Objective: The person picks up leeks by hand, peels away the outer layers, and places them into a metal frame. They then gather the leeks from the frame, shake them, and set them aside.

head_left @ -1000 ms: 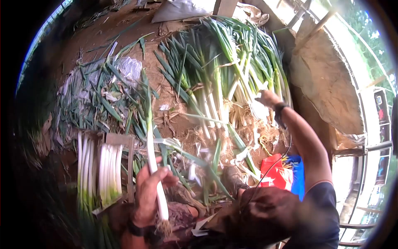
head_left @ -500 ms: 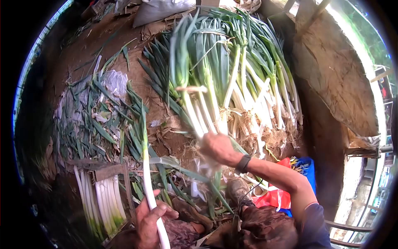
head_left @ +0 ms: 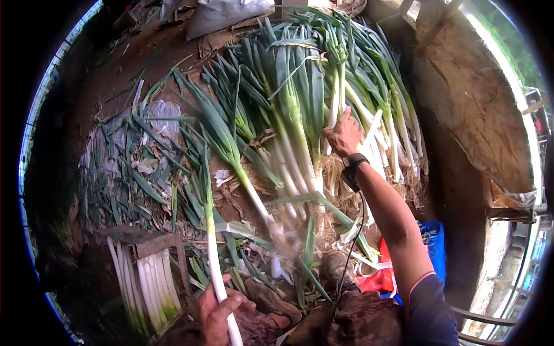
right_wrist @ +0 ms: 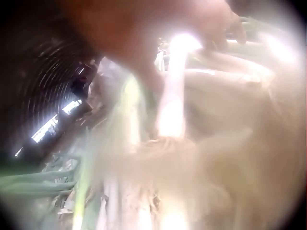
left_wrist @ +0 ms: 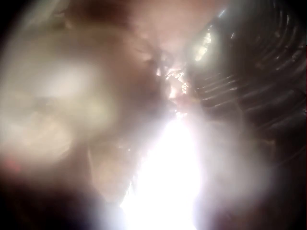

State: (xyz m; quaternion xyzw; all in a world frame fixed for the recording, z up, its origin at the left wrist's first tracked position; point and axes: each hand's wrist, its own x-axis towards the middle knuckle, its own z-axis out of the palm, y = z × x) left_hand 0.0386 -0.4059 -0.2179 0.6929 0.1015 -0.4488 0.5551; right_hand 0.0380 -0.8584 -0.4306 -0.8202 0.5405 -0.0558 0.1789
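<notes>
Head view: near left of the leek pile (head_left: 300,104), the left hand (head_left: 214,314) grips a leek (head_left: 210,225), probably light and bruisable, by its white shank (head_left: 216,265), the best hold; its long axis runs forward, green tip (head_left: 206,179) leading. Left wrist view: glare; right wrist view: I cannot tell whether the right hand (right_wrist: 144,33), at the pile, grips.

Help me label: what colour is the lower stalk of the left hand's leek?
White: the lower stalk shows best in the head view.

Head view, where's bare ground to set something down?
The barest patch is brown ground between the grey-white sack and the leaf scraps, though a few loose leaves lie there. It's crowded beside the held leek and at the leek pile's root end, where trimmings lie thick.
</notes>
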